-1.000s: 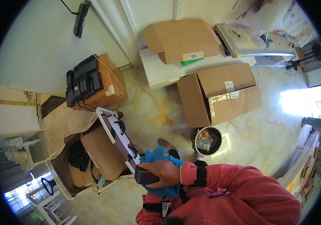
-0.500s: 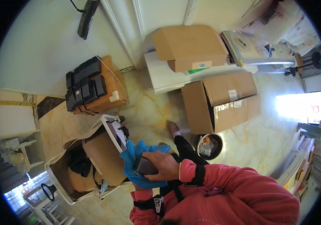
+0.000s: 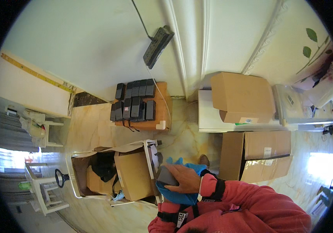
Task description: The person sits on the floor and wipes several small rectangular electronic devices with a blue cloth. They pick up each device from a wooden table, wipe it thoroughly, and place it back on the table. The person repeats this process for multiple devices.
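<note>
Right hand (image 3: 182, 179) clenched on dark block (image 3: 166, 176) and blue cloth (image 3: 176, 194), lower centre; left hand hidden, cannot tell. Risk: block slipping off cloth into crate (image 3: 70, 171).

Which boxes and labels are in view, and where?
Closed brown carton: on the white unit by the wall, small white label low on its side.
Brown carton: on the floor right, taped, white label.
Open carton: inside the white-framed cart left.
Low brown box: by the wall, black packs on top.
</note>
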Motion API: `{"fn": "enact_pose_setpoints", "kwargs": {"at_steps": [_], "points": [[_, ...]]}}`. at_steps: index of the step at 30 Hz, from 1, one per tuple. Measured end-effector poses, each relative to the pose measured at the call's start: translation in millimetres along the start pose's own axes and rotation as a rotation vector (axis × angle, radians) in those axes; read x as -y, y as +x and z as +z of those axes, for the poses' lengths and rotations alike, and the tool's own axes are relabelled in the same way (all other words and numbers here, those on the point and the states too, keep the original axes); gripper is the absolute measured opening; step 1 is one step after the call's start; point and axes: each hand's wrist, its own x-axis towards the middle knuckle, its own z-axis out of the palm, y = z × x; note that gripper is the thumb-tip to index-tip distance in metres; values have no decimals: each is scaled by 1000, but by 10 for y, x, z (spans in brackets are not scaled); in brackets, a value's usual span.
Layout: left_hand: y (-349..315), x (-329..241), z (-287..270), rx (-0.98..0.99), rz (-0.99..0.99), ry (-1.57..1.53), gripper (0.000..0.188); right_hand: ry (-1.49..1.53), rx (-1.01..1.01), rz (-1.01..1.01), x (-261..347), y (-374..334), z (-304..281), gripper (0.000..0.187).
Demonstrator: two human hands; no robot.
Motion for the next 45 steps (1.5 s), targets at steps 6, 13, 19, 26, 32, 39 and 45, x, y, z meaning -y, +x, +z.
{"fn": "enact_pose_setpoints", "kwargs": {"at_steps": [6, 13, 19, 26, 32, 39, 45], "points": [[379, -384, 165, -76, 120, -27, 50, -99, -1, -52, -141, 101, 141, 80], [803, -935, 556, -500, 103, -33, 53, -204, -38, -29, -186, 649, 203, 79], [1300, -953, 108, -167, 20, -393, 53, -150, -5, 65, -103, 1475, 304, 81], [1683, -1301, -636, -140, -8, -349, 54, -153, 79, 132, -215, 1959, 667, 80], [2048, -1544, -846, -124, -16, -152, 52, -17, 49, 314, -430, 1967, 729, 80], [2172, -1684, -1010, -150, -213, -123, 47, 540, 97, 447, -659, 2128, 705, 57], [2052, -1716, -797, -33, -243, -183, 50, 1335, 235, 918, -726, 2049, 609, 50]]}}
